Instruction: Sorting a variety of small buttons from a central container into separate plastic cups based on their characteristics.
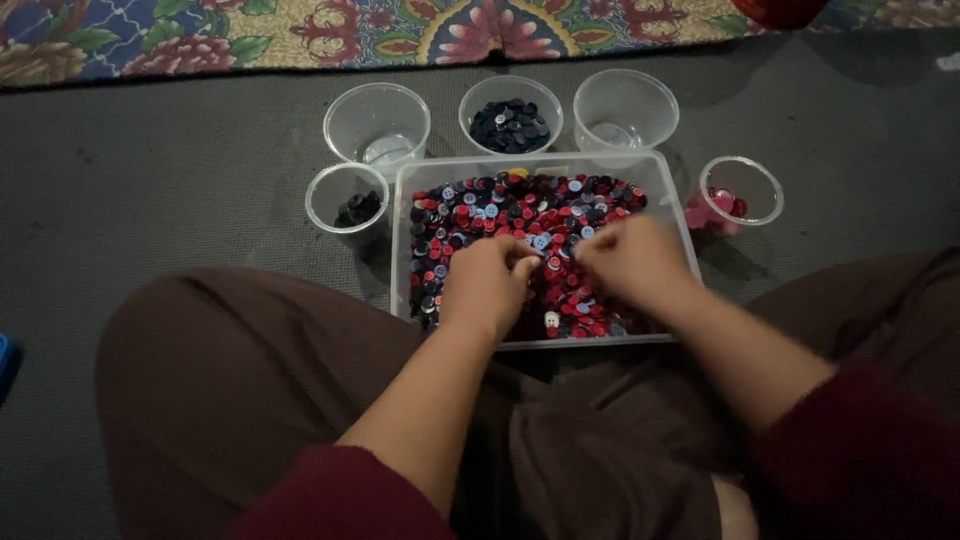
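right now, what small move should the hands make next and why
Probably pinch one dark button out of the tray with the left hand and drop it in the cup of dark buttons. Both hands, the right hand too, sit on mixed red, blue and dark buttons, and two cups look empty.

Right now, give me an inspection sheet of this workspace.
Surface: grey floor mat.
Job's things: clear tray of mixed red, blue and dark buttons; five clear cups: dark-button cup, small dark-button cup, pink-button cup, two bare cups.
Clutter: nothing seen.
Grippers: left hand and right hand both down in the buttons; grips blurred.
Cables: nothing seen.
Surroundings: patterned floral rug behind; person's brown-clad knees at the sides.
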